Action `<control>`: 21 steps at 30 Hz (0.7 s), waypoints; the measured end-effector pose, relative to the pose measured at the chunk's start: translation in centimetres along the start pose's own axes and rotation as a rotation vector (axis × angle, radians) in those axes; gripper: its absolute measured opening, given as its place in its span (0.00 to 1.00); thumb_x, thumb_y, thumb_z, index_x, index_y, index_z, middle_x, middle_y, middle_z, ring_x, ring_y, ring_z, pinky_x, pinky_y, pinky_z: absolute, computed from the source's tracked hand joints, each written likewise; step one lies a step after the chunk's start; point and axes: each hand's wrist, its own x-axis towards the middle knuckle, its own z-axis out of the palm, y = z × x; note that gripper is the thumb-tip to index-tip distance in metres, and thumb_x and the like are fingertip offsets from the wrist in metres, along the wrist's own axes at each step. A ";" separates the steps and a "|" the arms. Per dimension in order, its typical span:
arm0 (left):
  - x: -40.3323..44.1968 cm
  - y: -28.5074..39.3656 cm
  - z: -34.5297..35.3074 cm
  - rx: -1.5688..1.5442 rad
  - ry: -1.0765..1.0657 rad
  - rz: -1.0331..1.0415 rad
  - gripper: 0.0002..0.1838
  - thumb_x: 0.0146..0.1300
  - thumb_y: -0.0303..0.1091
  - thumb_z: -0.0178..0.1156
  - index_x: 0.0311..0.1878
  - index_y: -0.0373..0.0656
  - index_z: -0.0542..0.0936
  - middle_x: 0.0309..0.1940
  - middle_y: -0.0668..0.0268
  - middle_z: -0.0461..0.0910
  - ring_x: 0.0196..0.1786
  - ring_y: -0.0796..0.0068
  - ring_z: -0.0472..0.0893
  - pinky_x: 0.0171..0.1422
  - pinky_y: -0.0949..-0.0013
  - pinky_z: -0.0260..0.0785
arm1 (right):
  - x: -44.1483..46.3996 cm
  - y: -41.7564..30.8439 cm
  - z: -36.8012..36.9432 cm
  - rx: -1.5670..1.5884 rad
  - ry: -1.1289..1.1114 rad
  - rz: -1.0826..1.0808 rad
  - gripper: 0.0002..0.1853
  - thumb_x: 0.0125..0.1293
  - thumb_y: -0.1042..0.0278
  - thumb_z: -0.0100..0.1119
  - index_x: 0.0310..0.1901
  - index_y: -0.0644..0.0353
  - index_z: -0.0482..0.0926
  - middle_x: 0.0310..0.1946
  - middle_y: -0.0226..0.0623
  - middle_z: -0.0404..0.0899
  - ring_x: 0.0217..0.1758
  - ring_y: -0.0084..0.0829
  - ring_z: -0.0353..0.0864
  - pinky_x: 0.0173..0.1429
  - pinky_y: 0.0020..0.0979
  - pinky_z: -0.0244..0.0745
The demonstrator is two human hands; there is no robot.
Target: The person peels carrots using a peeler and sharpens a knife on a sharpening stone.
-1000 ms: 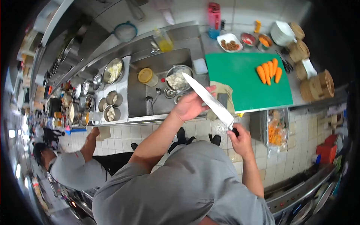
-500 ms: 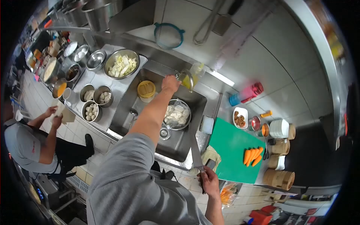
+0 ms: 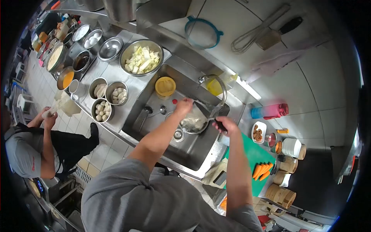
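Note:
My right hand (image 3: 227, 127) is closed around the dark handle of a knife (image 3: 201, 109) over the sink. The blade slants up and left beneath the curved faucet (image 3: 223, 91), where water appears to run. My left hand (image 3: 185, 107) has its fingers curled at the blade's far end; whether they grip it I cannot make out. Below the blade, a metal bowl (image 3: 195, 131) holds pale pieces under what looks like clear plastic, partly hidden. A small metal dish (image 3: 178, 135) lies beside it. A yellow-lidded tub (image 3: 165, 86) stands in the sink (image 3: 189, 156).
Left of the sink are a bowl of chopped cabbage (image 3: 142, 60) and several metal containers, one with white balls (image 3: 102, 111). To the right, peeled carrots (image 3: 262, 170) lie on a green cutting board (image 3: 247, 150). Another person (image 3: 34, 150) stands at far left.
My left hand has left the faucet and come down over the bowl. My right hand has carried the knife from the sink's front right edge to below the faucet. The view has shifted.

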 end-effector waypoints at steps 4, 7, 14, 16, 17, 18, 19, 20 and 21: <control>-6.9 -2.0 0.5 0.069 0.104 -0.149 0.16 0.77 0.41 0.60 0.60 0.43 0.80 0.48 0.62 0.85 0.41 0.66 0.85 0.41 0.64 0.77 | 2.4 -3.5 2.7 -0.262 0.066 -0.058 0.14 0.72 0.58 0.63 0.39 0.64 0.81 0.38 0.41 0.88 0.31 0.33 0.86 0.32 0.33 0.81; -9.5 0.4 4.3 -0.148 -0.001 -0.447 0.24 0.79 0.54 0.56 0.60 0.42 0.80 0.56 0.60 0.85 0.50 0.63 0.85 0.58 0.54 0.79 | 5.0 -2.7 3.6 -1.256 0.306 -0.591 0.25 0.59 0.57 0.72 0.50 0.69 0.80 0.49 0.59 0.87 0.53 0.54 0.90 0.60 0.45 0.84; -6.7 -3.1 14.0 -0.602 -0.270 -0.563 0.19 0.75 0.55 0.62 0.52 0.50 0.82 0.41 0.63 0.84 0.39 0.62 0.85 0.43 0.57 0.81 | -3.0 -1.1 7.1 -1.410 0.461 -0.286 0.23 0.65 0.64 0.68 0.57 0.65 0.72 0.52 0.59 0.86 0.57 0.60 0.87 0.61 0.53 0.83; -3.6 -7.4 13.7 -0.264 -0.463 -0.640 0.15 0.73 0.51 0.64 0.44 0.50 0.81 0.33 0.62 0.83 0.31 0.64 0.84 0.34 0.57 0.80 | -5.9 0.1 6.8 -1.372 0.503 -0.256 0.21 0.66 0.66 0.66 0.56 0.64 0.72 0.52 0.58 0.86 0.57 0.59 0.87 0.61 0.53 0.83; -3.3 -7.0 14.0 -0.251 -0.476 -0.646 0.15 0.73 0.51 0.64 0.44 0.50 0.81 0.33 0.62 0.83 0.31 0.64 0.84 0.34 0.57 0.80 | -7.0 0.6 6.6 -1.343 0.538 -0.245 0.19 0.67 0.68 0.64 0.55 0.64 0.71 0.51 0.57 0.87 0.57 0.59 0.87 0.60 0.54 0.83; -3.4 -6.5 14.3 -0.130 -0.310 -0.662 0.13 0.71 0.49 0.64 0.41 0.50 0.80 0.31 0.62 0.82 0.27 0.66 0.82 0.31 0.57 0.79 | -7.5 1.9 6.2 -1.327 0.550 -0.232 0.19 0.67 0.68 0.64 0.55 0.64 0.71 0.51 0.57 0.87 0.57 0.59 0.87 0.60 0.54 0.83; -3.3 -6.3 14.4 -0.008 -0.145 -0.670 0.12 0.69 0.47 0.65 0.39 0.51 0.79 0.28 0.62 0.81 0.23 0.67 0.81 0.28 0.57 0.78 | -7.8 3.3 5.9 -1.328 0.561 -0.223 0.18 0.68 0.68 0.62 0.56 0.63 0.71 0.51 0.56 0.87 0.56 0.57 0.88 0.60 0.53 0.84; -3.2 -5.7 13.3 0.042 -0.243 -0.565 0.10 0.68 0.45 0.66 0.39 0.51 0.79 0.24 0.61 0.79 0.20 0.65 0.80 0.25 0.56 0.77 | -8.2 4.8 5.4 -1.333 0.570 -0.215 0.18 0.69 0.69 0.61 0.57 0.63 0.71 0.51 0.54 0.87 0.55 0.55 0.89 0.59 0.53 0.85; -1.3 -5.7 13.8 0.246 -0.176 -0.647 0.09 0.69 0.43 0.64 0.41 0.49 0.80 0.24 0.59 0.79 0.21 0.61 0.81 0.24 0.54 0.77 | -9.2 5.9 5.6 -1.323 0.578 -0.206 0.18 0.69 0.69 0.61 0.57 0.63 0.71 0.51 0.54 0.87 0.55 0.55 0.89 0.59 0.53 0.85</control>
